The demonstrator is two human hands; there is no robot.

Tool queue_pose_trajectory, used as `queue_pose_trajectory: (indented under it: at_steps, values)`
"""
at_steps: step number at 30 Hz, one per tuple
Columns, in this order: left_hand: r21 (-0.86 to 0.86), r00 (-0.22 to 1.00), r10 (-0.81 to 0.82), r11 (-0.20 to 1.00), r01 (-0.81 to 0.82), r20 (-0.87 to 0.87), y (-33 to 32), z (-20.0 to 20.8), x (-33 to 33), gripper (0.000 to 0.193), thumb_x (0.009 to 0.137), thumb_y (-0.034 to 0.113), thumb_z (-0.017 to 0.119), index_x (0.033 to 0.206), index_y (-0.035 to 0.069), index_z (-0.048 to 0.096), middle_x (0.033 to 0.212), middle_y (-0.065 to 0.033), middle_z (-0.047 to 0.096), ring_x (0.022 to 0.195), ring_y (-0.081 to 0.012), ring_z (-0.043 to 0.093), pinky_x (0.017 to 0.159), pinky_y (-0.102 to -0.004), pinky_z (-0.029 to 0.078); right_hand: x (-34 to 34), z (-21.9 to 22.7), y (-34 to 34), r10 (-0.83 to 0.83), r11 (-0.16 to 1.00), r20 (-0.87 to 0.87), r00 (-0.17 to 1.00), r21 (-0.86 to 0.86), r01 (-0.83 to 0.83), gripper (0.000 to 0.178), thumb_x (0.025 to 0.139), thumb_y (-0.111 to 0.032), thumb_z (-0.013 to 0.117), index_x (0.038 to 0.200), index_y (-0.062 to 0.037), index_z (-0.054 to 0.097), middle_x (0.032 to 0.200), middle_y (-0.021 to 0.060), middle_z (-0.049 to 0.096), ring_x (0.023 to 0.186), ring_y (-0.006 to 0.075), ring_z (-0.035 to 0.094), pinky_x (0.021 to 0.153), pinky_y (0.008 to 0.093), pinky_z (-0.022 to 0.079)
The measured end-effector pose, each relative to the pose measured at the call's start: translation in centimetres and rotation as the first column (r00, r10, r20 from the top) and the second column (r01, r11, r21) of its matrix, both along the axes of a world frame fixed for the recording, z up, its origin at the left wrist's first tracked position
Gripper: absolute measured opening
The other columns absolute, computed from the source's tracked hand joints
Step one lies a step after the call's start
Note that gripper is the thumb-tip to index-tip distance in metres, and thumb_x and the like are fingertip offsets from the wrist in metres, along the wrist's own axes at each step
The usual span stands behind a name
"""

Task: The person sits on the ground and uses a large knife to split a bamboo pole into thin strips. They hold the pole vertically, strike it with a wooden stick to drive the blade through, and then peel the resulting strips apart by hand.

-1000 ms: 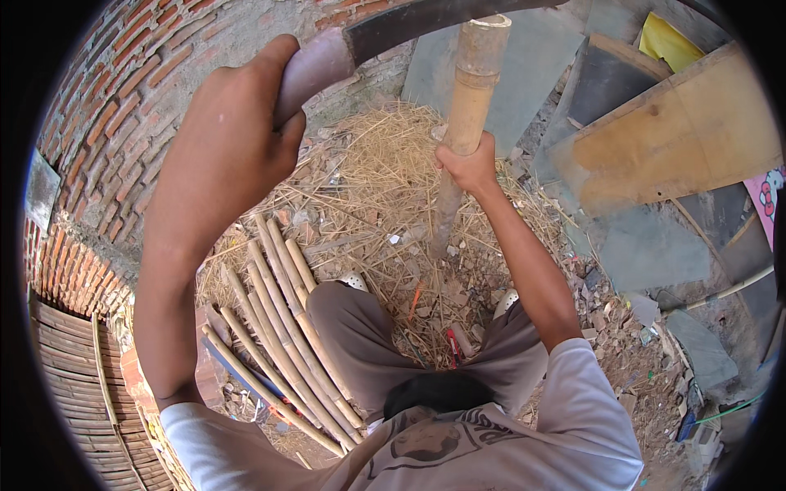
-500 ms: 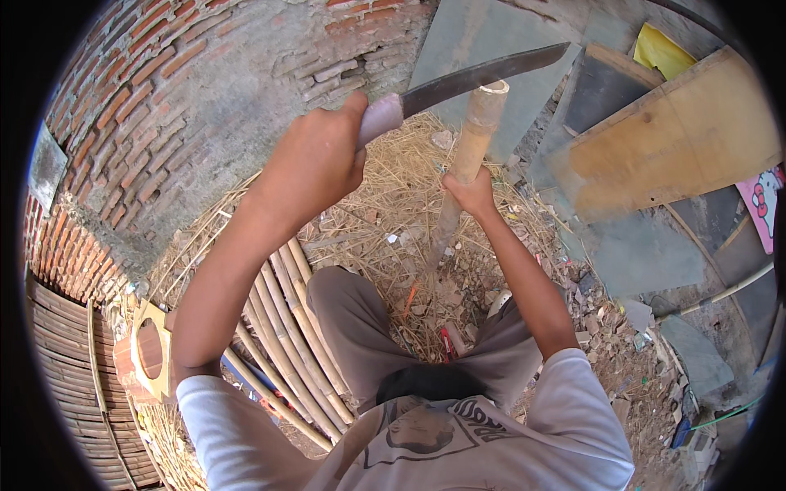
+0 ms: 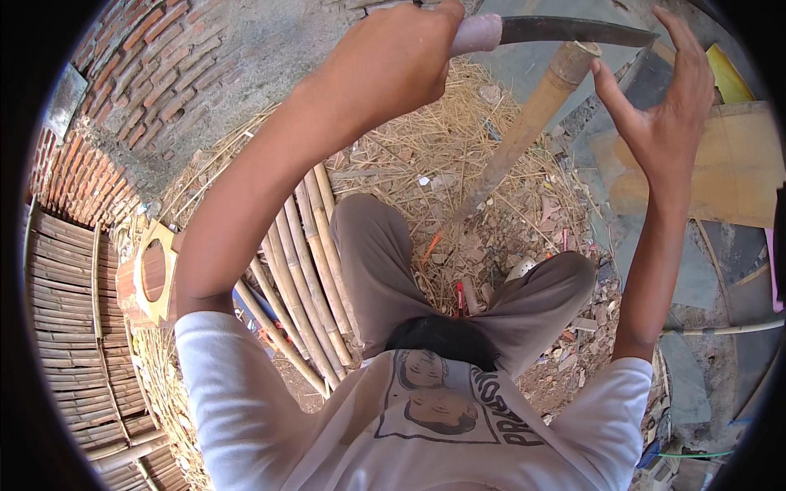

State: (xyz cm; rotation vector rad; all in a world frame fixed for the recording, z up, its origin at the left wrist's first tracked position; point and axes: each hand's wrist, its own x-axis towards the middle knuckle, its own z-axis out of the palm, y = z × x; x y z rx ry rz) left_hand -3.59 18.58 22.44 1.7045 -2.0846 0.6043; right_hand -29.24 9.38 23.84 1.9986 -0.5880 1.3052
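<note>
My left hand (image 3: 393, 65) is closed round the pale wrapped handle of a machete (image 3: 565, 30). Its long dark blade points right, level with the top end of a bamboo pole (image 3: 528, 123); whether the edge touches the bamboo I cannot tell. The pole leans, with its hollow upper end to the right and its foot down among the straw and rubble between my legs. My right hand (image 3: 667, 114) is off the pole, fingers spread, close to the blade's tip. Its thumb is beside the pole's top.
Split bamboo poles (image 3: 315, 237) lie by my left knee. A brick wall (image 3: 155, 74) rises at the far left, above a bamboo slat panel (image 3: 78, 319) and a wooden piece with a round hole (image 3: 153, 270). Boards (image 3: 696, 155) lie at the right. Dry straw (image 3: 458, 106) covers the ground ahead.
My right hand has let go of the bamboo and moved up and right, opening. The machete has shifted right and up. The pole now leans further right.
</note>
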Motion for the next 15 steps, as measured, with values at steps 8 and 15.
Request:
queue_pose_trajectory:
  at_steps: [8, 15]
  values:
    - [0.013, 0.983, -0.091, 0.996, 0.094, -0.159, -0.9, 0.3, 2.2, 0.015, 0.078, -0.001, 0.053, 0.092, -0.006, 0.056, 0.075, -0.0293, 0.064, 0.075, -0.0472, 0.063, 0.070, -0.0534, 0.051, 5.0, -3.8, -7.0, 0.124, 0.985, -0.115, 0.986, 0.137, -0.108, 0.069, 0.064, -0.023, 0.080, 0.126, -0.0053, 0.054, 0.123, 0.0201, 0.057, 0.118, 0.0378, 0.051, 0.106, 0.0495, 0.035]
    - [0.176, 0.942, 0.029, 0.984, 0.032, -0.335, -1.8, 0.8, 4.6, 0.026, 0.084, 0.016, 0.066, 0.099, -0.004, 0.059, 0.076, -0.0224, 0.064, 0.070, -0.0355, 0.065, 0.067, -0.0419, 0.052, 8.1, -4.3, -9.8, 0.122, 0.985, -0.105, 0.987, 0.138, -0.107, 0.060, 0.066, -0.020, 0.078, 0.120, -0.0050, 0.056, 0.114, 0.0170, 0.059, 0.105, 0.0343, 0.057, 0.094, 0.0436, 0.043]
